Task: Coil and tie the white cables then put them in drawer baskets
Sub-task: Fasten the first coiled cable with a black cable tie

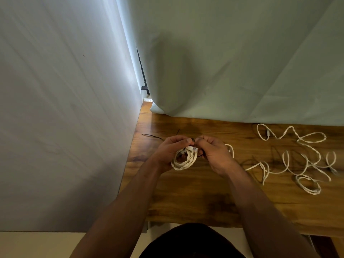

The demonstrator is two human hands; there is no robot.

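Note:
A coiled white cable (183,162) with a clear plug at its top hangs between my two hands above the wooden table (195,198). My left hand (170,148) grips the coil's upper left side, thumb and fingers curled round it. My right hand (214,152) pinches a thin black tie (193,140) at the top of the coil, fingertips close to those of the left hand. A second white cable (305,161) lies loose and tangled on the table to the right.
Another thin black tie (151,135) lies on the table at the back left. Pale cloth (242,62) hangs behind the table and a grey sheet (65,108) covers the left side. The table's front edge runs just before my body.

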